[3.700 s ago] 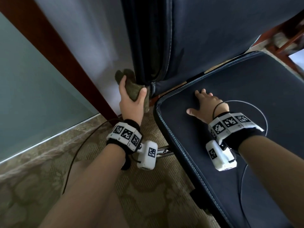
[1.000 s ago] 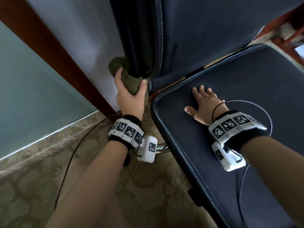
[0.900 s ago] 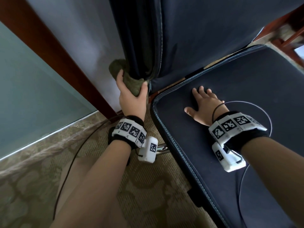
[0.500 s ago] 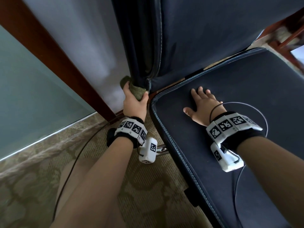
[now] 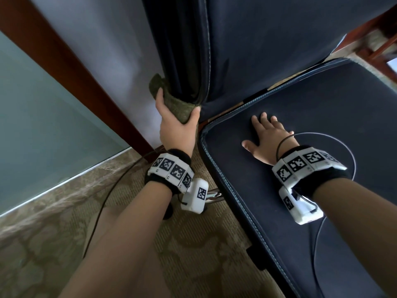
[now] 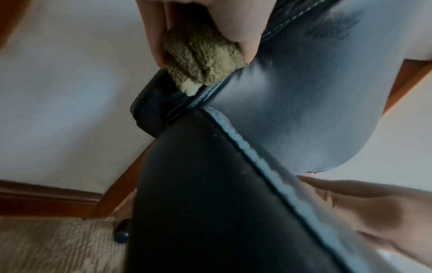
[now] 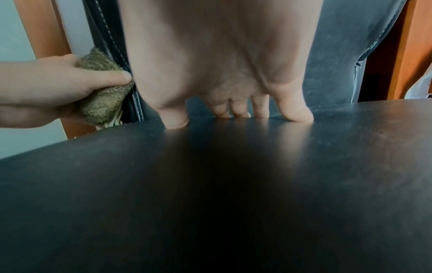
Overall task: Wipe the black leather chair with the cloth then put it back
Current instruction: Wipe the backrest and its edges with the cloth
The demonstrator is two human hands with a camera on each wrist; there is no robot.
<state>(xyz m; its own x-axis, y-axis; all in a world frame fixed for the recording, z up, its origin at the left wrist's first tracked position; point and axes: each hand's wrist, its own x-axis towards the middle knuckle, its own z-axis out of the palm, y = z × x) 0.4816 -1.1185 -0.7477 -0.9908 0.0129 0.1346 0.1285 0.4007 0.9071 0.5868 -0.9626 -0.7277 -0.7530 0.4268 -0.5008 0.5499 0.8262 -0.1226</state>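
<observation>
Wooden post (image 5: pixel 71 67) (reddish) just behind cloth (image 5: pixel 175 104)

Wall: a pale, plain painted wall (image 5: pixel 120 50) stands behind the scene, lit softly and evenly.
Panel: a frosted grey-green glass panel (image 5: pixel 38 117) fills the left side, down to the floor.
Frame: a dark reddish-brown wooden post (image 5: pixel 71 67) runs slantwise between the glass and the wall.
Floor: beige carpet with a darker leafy pattern (image 5: pixel 193 244).
Cable: a thin black cable (image 5: pixel 101 209) trails across the carpet.
Furniture: reddish wooden furniture legs (image 5: pixel 380 39) at the upper right, blurred.
</observation>
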